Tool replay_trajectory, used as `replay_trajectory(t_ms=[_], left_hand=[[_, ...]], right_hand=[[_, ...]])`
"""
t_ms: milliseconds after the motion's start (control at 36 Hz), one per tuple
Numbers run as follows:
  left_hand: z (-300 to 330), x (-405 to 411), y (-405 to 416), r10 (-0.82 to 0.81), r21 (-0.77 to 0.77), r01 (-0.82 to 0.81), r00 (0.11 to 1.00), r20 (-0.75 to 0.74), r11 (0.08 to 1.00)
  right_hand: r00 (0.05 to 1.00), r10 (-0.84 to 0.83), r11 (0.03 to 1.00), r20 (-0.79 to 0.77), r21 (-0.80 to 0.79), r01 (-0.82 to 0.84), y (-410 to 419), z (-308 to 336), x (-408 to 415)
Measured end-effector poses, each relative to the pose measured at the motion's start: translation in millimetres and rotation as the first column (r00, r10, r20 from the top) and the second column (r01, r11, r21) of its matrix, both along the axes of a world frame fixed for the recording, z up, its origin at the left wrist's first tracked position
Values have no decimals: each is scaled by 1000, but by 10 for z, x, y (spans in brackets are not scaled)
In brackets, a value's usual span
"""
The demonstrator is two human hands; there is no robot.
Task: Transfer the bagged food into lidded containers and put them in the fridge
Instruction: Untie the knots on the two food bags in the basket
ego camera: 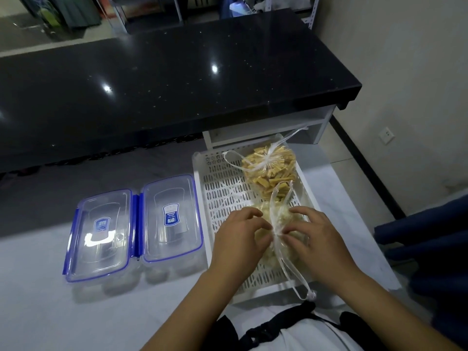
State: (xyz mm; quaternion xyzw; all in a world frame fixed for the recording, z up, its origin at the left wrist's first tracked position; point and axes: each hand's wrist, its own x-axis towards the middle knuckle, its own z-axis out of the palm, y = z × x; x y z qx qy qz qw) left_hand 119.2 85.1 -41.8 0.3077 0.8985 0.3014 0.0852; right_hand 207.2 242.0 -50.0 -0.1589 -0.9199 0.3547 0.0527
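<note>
On the pale worktop [50, 312]: white slotted tray [202, 224] holding two tied bags. Far bag of tan sticks [268, 171], knotted, untouched. Near bag of pale food [278, 214], knot pinched between left hand [240, 236] and right hand [316, 236], grip narrow, fingertips only. Two lidded containers [131, 231] just left of tray, closed, seemingly unfilled. Transfer not begun; fridge out of view.

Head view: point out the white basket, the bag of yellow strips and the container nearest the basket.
white basket [217, 188]: head view, bare perforated floor.
bag of yellow strips [268, 171]: head view, middle of the bag.
container nearest the basket [172, 219]: head view, clear lid.
</note>
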Motion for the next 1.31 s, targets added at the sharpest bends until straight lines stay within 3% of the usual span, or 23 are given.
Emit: replay_trajectory(t_ms=[139, 389, 528, 722, 944, 1028, 1139, 1194, 1306], left_hand=[[-29, -13, 4, 0, 38, 2, 999, -52, 999], [77, -5, -166, 84, 253, -121, 985, 152, 960], [146, 41, -329, 160, 333, -210, 972, 172, 919], [-6, 58, -487, 156, 207, -224, 941, 300, 952], [173, 3, -368, -12, 179, -19, 985, 170, 984], [211, -12, -262, -85, 83, 76, 990, 115, 994], [212, -17, -157, -147, -7, 147, 989, 16, 989], [209, -22, -148, -156, 8, 156, 988, -17, 988], [309, -18, -219, -75, 182, 85, 995, -61, 980]], right_hand=[[999, 42, 999, 2, -16, -42, 2, -23, -25], [992, 17, 998, -125, -61, -24, 62, 135, 8], [974, -69, 996, -215, -63, 56, 200, 234, 124], [997, -76, 988, -28, -140, 71, 331, 81, 292], [999, 36, 975, -36, -219, -43, 251, 278, 157], [991, 130, 986, 10, -108, -128, 136, 261, 68], [983, 175, 984, -49, 51, -173, 0, 143, 0], [982, 159, 986, -107, 65, -152, -12, 132, -12], [968, 69, 995, -241, -48, -83, 64, 384, -11]])
